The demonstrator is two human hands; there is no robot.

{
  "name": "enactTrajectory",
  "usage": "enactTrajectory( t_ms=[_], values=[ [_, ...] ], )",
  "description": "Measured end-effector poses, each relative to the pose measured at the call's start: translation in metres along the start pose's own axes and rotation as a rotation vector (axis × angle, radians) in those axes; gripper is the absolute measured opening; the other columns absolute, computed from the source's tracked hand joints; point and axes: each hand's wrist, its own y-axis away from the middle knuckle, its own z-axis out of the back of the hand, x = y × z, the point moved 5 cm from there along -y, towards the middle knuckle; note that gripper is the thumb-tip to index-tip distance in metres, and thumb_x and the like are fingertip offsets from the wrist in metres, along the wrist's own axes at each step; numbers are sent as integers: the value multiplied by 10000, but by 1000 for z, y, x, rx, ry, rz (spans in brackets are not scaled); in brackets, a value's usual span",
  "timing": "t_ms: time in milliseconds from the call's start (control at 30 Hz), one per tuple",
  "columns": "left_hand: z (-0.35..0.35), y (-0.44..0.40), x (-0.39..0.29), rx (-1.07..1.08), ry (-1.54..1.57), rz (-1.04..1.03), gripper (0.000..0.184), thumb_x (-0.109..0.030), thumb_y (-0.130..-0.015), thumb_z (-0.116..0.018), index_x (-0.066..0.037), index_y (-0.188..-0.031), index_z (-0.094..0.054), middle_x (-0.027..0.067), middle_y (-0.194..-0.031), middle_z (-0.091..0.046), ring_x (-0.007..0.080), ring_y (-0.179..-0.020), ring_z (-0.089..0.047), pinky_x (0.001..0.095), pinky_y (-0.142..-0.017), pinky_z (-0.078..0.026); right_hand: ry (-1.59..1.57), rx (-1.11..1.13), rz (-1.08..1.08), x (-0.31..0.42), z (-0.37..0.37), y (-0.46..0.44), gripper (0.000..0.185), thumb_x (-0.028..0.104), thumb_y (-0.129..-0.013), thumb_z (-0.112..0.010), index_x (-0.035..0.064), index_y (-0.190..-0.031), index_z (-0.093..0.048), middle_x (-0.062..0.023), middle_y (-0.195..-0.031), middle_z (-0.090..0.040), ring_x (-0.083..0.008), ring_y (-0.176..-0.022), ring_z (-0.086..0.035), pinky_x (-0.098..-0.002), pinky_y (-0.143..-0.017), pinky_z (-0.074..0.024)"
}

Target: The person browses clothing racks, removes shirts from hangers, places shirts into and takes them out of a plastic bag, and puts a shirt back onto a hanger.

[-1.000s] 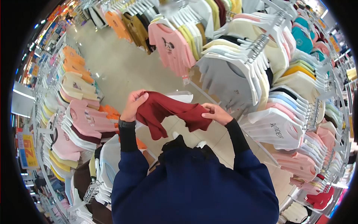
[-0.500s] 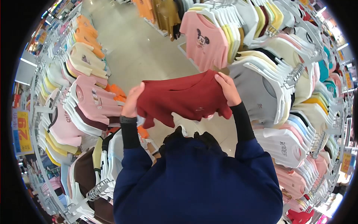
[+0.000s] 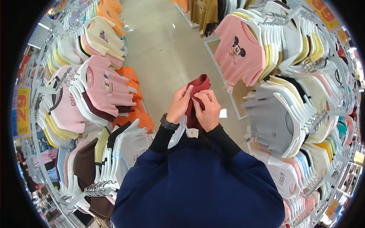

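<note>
The dark red garment point(image 3: 194, 118) is bunched into a narrow upright shape in front of my chest, its top edge curling over above my fingers. My left hand point(image 3: 180, 104) pinches its left side, with a black watch on that wrist. On the right side, my right hand point(image 3: 207, 110) has its fingers closed on the same cloth, close beside the left hand. White material point(image 3: 177, 133) hangs below my left hand, and a small white label or tag point(image 3: 192, 133) shows at the garment's lower end.
Racks of shirts on hangers stand on both sides: a pink shirt with lettering point(image 3: 107, 85) at left, a pink shirt with a mouse print point(image 3: 240, 50) and a grey shirt point(image 3: 270, 118) at right. A yellow price sign point(image 3: 23, 111) hangs far left. Tiled floor point(image 3: 161, 49) runs between.
The red garment was stretched wide between my hands and is now gathered narrow. Both hands have come together at the middle. The view has shifted, moving the racks within the frame.
</note>
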Motion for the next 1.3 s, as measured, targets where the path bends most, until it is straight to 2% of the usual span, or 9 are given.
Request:
enactTrajectory(
  t_ms=[267, 367, 400, 567, 633, 767, 1067, 1200, 1300],
  values=[
    [-3, -64, -12, 42, -122, 58, 310, -238, -989, -555, 16, -1160, -598, 24, -981, -645, 97, -885, -587, 263, -800, -477, -149, 124, 144, -39, -9, -62, 218, 23, -748, -717, 51, -957, -661, -85, -1004, -581, -237, -724, -641, -301, -590, -518],
    [4, -91, -32, 78, -296, -29, 270, -223, -935, -635, 10, -1072, -642, -6, -898, -642, 76, -824, -564, 259, -748, -473, -598, 341, -229, -73, -7, -88, 282, 43, -741, -738, 36, -1010, -650, -113, -1028, -582, -262, -845, -661, -321, -647, -548],
    [10, -98, -41, 130, -403, -37, 266, -223, -922, -652, 11, -1047, -650, -14, -875, -638, 71, -809, -552, 259, -733, -469, -499, 360, -237, -81, 0, -105, 382, 70, -718, -771, 26, -1071, -631, -155, -1079, -584, -302, -987, -643, -401, -827, -541],
    [20, -125, -92, 262, -679, -116, 235, -210, -838, -737, 1, -905, -659, 7, -720, -580, 69, -723, -463, 270, -649, -412, -145, 517, 195, -96, -16, -190, 433, 88, -663, -803, 60, -1057, -626, -130, -1091, -624, -326, -1001, -610, -446, -966, -429],
    [31, -130, -110, 154, -810, -168, 222, -195, -804, -763, -10, -878, -665, 45, -735, -590, 117, -706, -503, 280, -659, -418, -168, 773, 284, -122, -41, -207, 426, 73, -661, -797, 65, -1051, -625, -106, -1017, -642, -312, -952, -613, -409, -892, -464],
    [53, -145, -131, 13, -962, -282, 216, -168, -775, -751, -7, -889, -663, 83, -782, -650, 194, -716, -567, 313, -693, -450, -407, 783, 186, -120, -59, -258, 312, -26, -701, -724, 22, -963, -562, -139, -871, -596, -336, -800, -579, -346, -706, -471],
    [118, -213, -90, -270, -649, -395, 150, -59, -816, -635, -9, -954, -602, 97, -760, -631, 122, -652, -565, 283, -634, -462, -370, 913, 100, -123, -109, -327, 244, -67, -794, -639, 6, -977, -496, -134, -886, -601, -251, -792, -573, -310, -766, -469],
    [142, -258, -117, -272, -669, -464, 149, -74, -863, -629, -17, -996, -592, 125, -765, -652, 205, -673, -621, 308, -652, -484, -305, 928, 95, -147, -138, -361, 274, 15, -836, -676, 22, -1004, -459, -126, -854, -574, -263, -750, -533, -312, -735, -459],
    [161, -288, -150, -280, -886, -488, 157, -125, -882, -648, -33, -998, -595, 147, -770, -652, 305, -689, -633, 333, -644, -494, -304, 1029, -25, -160, -161, -382, 251, 43, -877, -660, 36, -1005, -444, -75, -847, -537, -155, -774, -492, -294, -754, -449]
  ],
)
